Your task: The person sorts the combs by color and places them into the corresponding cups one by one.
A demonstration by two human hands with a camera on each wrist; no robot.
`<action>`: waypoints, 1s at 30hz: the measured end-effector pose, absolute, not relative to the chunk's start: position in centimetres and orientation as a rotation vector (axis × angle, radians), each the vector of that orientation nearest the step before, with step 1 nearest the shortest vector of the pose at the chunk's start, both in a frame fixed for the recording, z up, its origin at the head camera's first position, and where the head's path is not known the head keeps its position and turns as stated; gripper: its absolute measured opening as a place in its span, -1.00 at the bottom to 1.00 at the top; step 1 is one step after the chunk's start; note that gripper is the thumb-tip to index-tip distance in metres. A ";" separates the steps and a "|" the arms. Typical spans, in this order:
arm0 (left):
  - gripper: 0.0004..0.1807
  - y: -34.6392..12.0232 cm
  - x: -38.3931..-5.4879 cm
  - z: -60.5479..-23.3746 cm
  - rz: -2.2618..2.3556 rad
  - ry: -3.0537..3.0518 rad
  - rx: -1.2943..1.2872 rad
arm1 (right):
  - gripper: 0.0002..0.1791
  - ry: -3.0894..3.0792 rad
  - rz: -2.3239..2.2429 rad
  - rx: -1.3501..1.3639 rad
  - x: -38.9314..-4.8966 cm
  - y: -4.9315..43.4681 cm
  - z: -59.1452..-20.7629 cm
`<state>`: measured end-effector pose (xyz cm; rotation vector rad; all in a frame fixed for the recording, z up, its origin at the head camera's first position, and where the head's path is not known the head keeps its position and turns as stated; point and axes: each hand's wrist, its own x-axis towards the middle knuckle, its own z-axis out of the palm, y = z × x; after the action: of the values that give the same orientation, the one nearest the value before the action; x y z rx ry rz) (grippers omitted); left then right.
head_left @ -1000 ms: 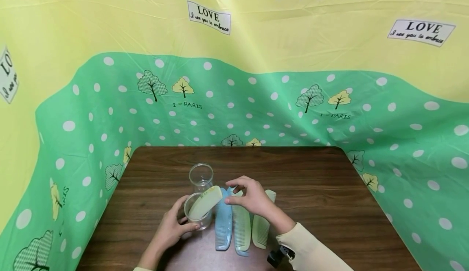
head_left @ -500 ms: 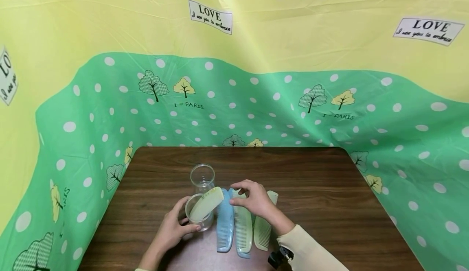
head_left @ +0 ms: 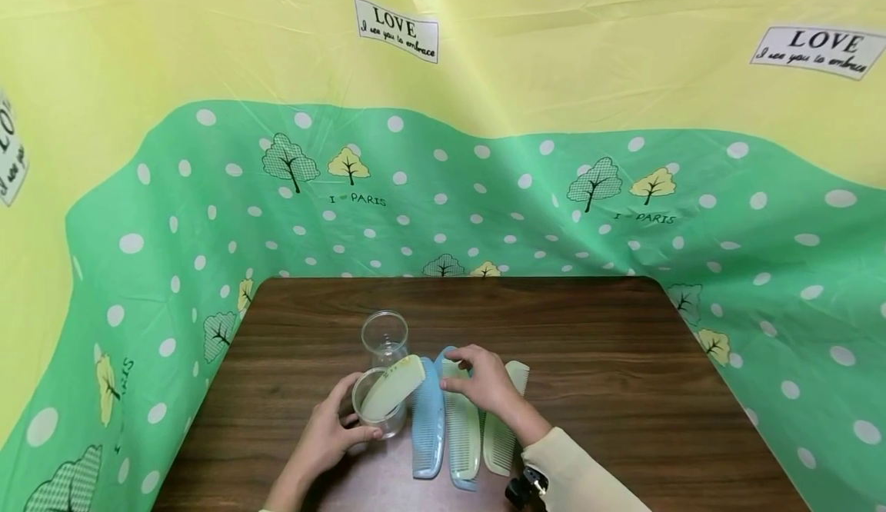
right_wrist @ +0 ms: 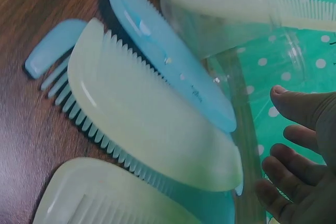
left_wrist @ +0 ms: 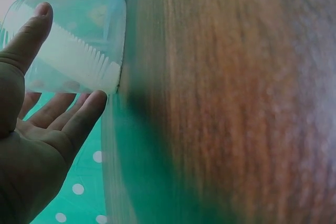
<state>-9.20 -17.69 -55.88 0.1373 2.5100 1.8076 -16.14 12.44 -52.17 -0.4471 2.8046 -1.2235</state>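
- R sleeve (head_left: 584,472): long, cream / pale yel., plain fabric, soft creases; cuff ends nr wrist.
- R wrist cam (head_left: 516,490): sm. blk unit by cuff, blocky outline, few shiny highlights; mount details too sm. to read.
- L sleeve (head_left: 266,510): only pale sliver at btm edge of head view.
- L hand (head_left: 327,437) & R hand (head_left: 486,380): both bare.

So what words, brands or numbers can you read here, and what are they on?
"LOVE I see you to embrace": middle white panel and right white panel on the backdrop.
"LO": left white panel, rest cut off or unclear.
"I PARIS": twice on the backdrop's green part, mark between.
Too small or blurred: sideways lettering at left; marks on the pale comb in the clear cup and the blue comb beside it.
No readable brand or number.
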 end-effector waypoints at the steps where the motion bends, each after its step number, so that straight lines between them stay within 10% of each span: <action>1: 0.03 -17.7 -9.2 -55.9 1.809 2.509 0.133 | -0.46 2.811 -1.212 -0.443 -16.2 12.4 -52.3; 30: 0.05 -17.8 -9.4 -56.1 1.795 2.513 0.148 | -0.48 2.896 -1.050 -0.346 -17.6 11.9 -54.8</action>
<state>-9.39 -17.84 -56.06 0.1478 2.5133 1.7948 -17.56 11.91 -54.79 -0.3457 2.8963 -1.0495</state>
